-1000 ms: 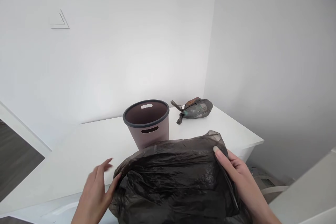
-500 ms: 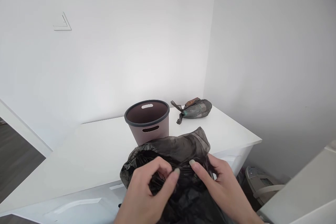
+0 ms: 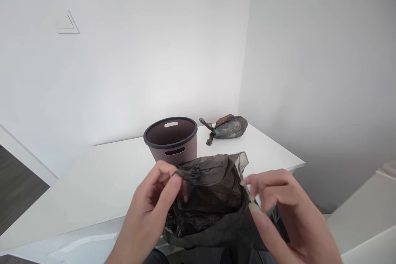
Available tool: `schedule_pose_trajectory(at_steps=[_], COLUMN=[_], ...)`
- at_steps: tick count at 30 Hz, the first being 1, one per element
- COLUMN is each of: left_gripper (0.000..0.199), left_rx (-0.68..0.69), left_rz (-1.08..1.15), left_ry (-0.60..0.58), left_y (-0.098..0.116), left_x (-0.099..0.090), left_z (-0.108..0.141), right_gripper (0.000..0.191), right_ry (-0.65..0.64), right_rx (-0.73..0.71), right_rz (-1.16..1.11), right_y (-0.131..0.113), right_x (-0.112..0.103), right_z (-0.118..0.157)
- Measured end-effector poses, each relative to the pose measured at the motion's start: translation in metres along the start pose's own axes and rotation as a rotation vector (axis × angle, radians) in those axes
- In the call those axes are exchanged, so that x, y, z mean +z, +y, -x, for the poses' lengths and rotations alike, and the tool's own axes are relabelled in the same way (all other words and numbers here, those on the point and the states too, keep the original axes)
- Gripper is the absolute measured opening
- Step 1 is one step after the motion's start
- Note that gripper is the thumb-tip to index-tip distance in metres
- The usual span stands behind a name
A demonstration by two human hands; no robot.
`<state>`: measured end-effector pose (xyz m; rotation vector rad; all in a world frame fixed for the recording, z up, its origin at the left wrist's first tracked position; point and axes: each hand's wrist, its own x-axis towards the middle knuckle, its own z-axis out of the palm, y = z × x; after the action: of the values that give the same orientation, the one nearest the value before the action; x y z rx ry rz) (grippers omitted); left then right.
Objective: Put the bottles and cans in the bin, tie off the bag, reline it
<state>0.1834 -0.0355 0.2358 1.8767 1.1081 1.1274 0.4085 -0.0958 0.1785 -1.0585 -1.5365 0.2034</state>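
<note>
A thin black plastic bag [image 3: 213,198] hangs between my two hands, its mouth spread and facing up toward me. My left hand [image 3: 151,206] pinches the bag's rim at the left between thumb and fingers. At the right edge, my right hand [image 3: 281,210] grips the rim with thumb and fingertips. Just beyond the bag stands an upright mauve bin [image 3: 185,155] with a dark rim and handle slots; the bag hides its lower part. No bag lines the visible inside of the bin.
On the white countertop [image 3: 117,173], a knotted dark bag with contents [image 3: 230,128] lies near the back corner. White walls rise behind and to the right. A white surface [image 3: 368,214] juts in at the lower right.
My hands have moved apart, left hand to the left and right hand to the right. The bunched bag has been pulled open, and its mouth is wider.
</note>
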Motion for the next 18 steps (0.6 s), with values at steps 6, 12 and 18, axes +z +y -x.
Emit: schedule_pose_trajectory(at_steps=[6, 12, 18], left_gripper=[0.029, 0.021, 0.028], left_rx=[0.091, 0.205, 0.121], left_rz=[0.141, 0.435, 0.488], left_ry=[-0.229, -0.198, 0.122], left_y=[0.042, 0.065, 0.095], left_x=[0.003, -0.008, -0.021], left_z=[-0.018, -0.022, -0.009], right_gripper=[0.021, 0.032, 0.113], right_ry=[-0.473, -0.687, -0.571], right_rx=[-0.065, 0.016, 0.014], right_rz=[-0.077, 0.04, 0.528], right_y=[-0.023, -0.007, 0.02], right_x=[0.012, 0.028, 0.008], right_z=[-0.051, -0.064, -0.072])
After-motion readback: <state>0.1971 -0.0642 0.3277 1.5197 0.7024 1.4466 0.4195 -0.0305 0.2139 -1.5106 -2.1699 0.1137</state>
